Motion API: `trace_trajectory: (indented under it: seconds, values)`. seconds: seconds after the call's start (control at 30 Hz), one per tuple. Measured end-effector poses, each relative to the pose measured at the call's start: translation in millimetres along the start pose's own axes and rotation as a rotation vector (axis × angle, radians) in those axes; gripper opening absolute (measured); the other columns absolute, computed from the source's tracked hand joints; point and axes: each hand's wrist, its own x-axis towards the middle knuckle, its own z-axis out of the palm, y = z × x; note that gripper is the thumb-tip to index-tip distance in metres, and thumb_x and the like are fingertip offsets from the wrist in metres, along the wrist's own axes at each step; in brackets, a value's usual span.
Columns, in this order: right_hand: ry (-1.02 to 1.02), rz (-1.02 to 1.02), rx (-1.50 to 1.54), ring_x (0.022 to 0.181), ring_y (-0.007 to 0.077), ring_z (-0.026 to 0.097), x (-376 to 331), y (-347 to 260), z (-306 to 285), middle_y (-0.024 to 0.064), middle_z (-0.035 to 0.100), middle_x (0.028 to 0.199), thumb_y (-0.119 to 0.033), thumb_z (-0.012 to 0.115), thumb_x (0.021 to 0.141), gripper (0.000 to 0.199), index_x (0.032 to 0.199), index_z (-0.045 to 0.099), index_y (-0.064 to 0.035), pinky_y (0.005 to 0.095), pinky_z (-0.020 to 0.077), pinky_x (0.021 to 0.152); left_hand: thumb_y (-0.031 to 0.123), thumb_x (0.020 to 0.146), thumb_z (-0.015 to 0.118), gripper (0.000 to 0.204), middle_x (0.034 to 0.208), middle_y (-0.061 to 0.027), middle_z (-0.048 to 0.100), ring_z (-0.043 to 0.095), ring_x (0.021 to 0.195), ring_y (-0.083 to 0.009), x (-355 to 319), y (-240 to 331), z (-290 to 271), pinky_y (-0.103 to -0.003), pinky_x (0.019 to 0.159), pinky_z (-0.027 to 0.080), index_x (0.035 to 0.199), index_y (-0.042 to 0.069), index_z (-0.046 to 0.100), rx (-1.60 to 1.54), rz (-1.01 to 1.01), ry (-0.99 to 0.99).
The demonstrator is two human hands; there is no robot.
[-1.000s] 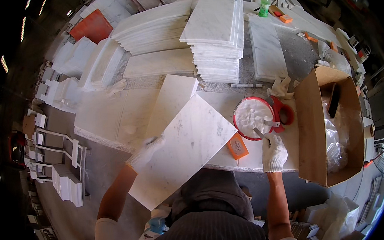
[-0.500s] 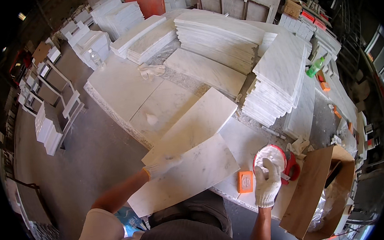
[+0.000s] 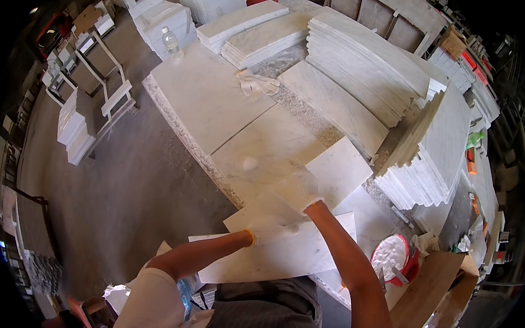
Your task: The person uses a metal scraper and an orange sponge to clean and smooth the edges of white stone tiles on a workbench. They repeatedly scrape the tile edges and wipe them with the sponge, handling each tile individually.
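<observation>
White marble fills the scene. Two gloved hands work at the near edge of the worktable [image 3: 210,101]: the left hand [image 3: 265,230] closes on the upper edge of a loose marble tile [image 3: 280,256] that lies level at the table's near edge, across the person's lap, and the right hand [image 3: 300,189] rests just beyond it, fingers bent over the corner of a second marble tile [image 3: 329,172] lying flat on the table; whether it grips or only presses I cannot tell. The two tiles overlap where the hands meet.

At the far left, on the floor, stand several white racks [image 3: 98,84] stacked with small slabs. One plastic bottle [image 3: 171,43] stands at the table's far left corner. One spare pair of gloves [image 3: 256,84] lies near the far edge. To the right, a tall stack of tiles [image 3: 430,154] crowds the table's right side beside the second tile. At the near right corner sits one red tub [image 3: 394,258] of white paste, with an open cardboard box [image 3: 438,285] beside it.
</observation>
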Motion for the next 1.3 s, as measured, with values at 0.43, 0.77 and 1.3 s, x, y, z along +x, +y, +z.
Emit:
trace_trajectory:
  seconds: [0.43,0.77,1.3]
  values:
    - [-0.049,0.215,0.098,0.101,0.0291,0.06,69,-8,77,0.0078,0.063,0.11,-0.032,0.065,0.082,0.036,0.113,0.061,-0.0138,0.0397,0.0493,0.084,0.051,0.095,0.044,0.053,0.104,-0.0136,0.067,0.062,0.099,-0.0295,8,-41,21,-0.039,0.087,0.046,0.112,0.005,0.065,0.008,0.191,0.132]
    - [0.253,0.382,0.875,0.105,0.0209,0.061,-135,-37,-94,0.0104,0.061,0.114,-0.022,0.067,0.089,0.036,0.119,0.056,-0.0052,0.0362,0.0498,0.086,0.054,0.09,0.054,0.059,0.093,-0.0106,0.068,0.063,0.087,-0.0242,-3,21,-7,-0.037,0.077,0.049,0.116,0.002,0.063,0.004,-0.273,-0.009]
    - [0.413,0.644,0.483,0.113,0.0233,0.057,-272,37,-68,0.0165,0.06,0.124,-0.004,0.057,0.088,0.042,0.13,0.055,-0.0016,0.0331,0.0432,0.098,0.043,0.094,0.056,0.056,0.117,-0.0079,0.063,0.055,0.107,-0.015,-4,33,-4,-0.029,0.093,0.042,0.129,-0.001,0.055,-0.035,-0.192,-0.065]
